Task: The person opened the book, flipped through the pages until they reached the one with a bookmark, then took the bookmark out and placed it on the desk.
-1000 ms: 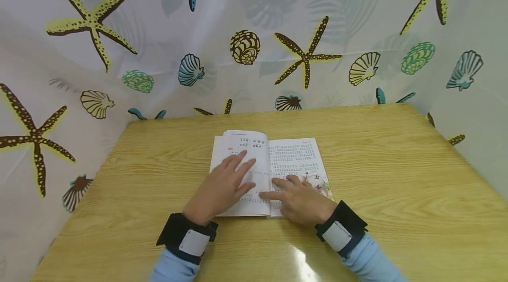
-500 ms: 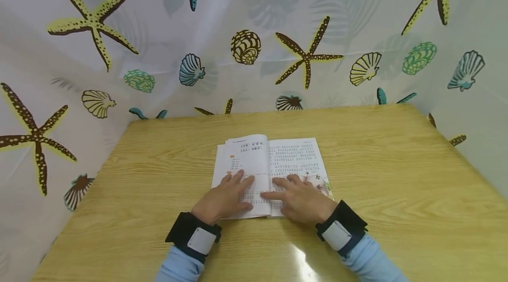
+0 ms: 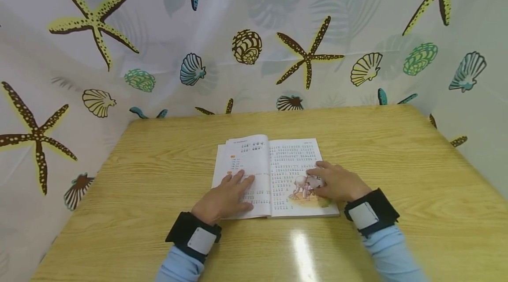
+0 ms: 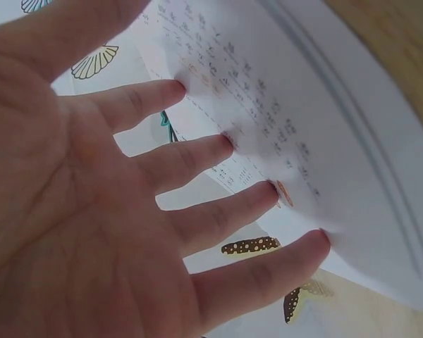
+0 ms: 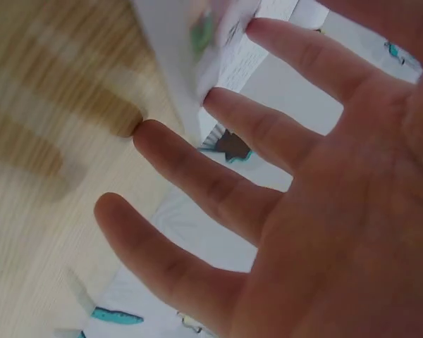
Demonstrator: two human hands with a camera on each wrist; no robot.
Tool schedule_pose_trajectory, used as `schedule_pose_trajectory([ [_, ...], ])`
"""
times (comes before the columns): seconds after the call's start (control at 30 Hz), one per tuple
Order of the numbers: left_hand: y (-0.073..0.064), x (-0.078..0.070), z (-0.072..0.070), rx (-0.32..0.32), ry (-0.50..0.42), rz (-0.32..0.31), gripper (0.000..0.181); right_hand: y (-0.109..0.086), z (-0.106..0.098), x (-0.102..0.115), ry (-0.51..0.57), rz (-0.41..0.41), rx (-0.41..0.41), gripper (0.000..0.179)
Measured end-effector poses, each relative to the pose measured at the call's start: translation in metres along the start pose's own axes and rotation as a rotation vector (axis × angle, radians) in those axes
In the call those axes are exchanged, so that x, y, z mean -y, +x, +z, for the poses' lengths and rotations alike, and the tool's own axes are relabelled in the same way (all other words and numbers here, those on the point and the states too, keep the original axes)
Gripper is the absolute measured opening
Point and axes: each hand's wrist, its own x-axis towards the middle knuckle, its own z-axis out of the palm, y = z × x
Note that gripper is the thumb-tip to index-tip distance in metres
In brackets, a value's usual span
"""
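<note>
An open book [image 3: 291,154] lies on the wooden table, its pages printed with small text and a coloured picture low on the right page. My left hand [image 3: 222,198] rests spread on the left page; in the left wrist view the fingertips [image 4: 317,243] press on the paper. Over the right page's outer edge lies my right hand [image 3: 339,182], covering part of the picture. The right wrist view shows two of its fingers at the page [image 5: 222,42] and the other two past the book's edge, close over the wood.
The wooden table [image 3: 397,154] extends around the book on all sides. Behind it and at both sides hangs a white cloth [image 3: 222,21] printed with starfish and shells. Each wrist wears a black strap [image 3: 373,211] below the hand.
My left hand slid down the left page toward me, then stayed still. My right hand moved from near the book's spine rightward to the right page's outer edge, uncovering the picture.
</note>
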Motion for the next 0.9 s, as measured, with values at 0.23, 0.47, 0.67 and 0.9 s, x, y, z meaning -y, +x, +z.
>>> schedule_pose_trajectory([
  [0.23,0.0013,0.0010,0.0003,-0.001,-0.010,0.007,0.068,-0.0013,-0.0048,-0.0103,0.015,0.051,0.027,0.054],
  [0.47,0.0015,0.0002,0.0000,0.006,-0.005,-0.005,0.069,-0.0002,-0.0038,-0.0096,0.004,0.063,0.025,0.054],
  [0.67,0.0005,0.0015,-0.0003,0.004,-0.014,-0.012,0.069,0.0009,-0.0048,-0.0095,0.008,0.047,0.018,0.055],
  [0.9,0.0008,0.0024,0.0004,0.018,-0.021,-0.032,0.069,0.0010,-0.0032,-0.0126,0.071,0.044,-0.005,0.048],
])
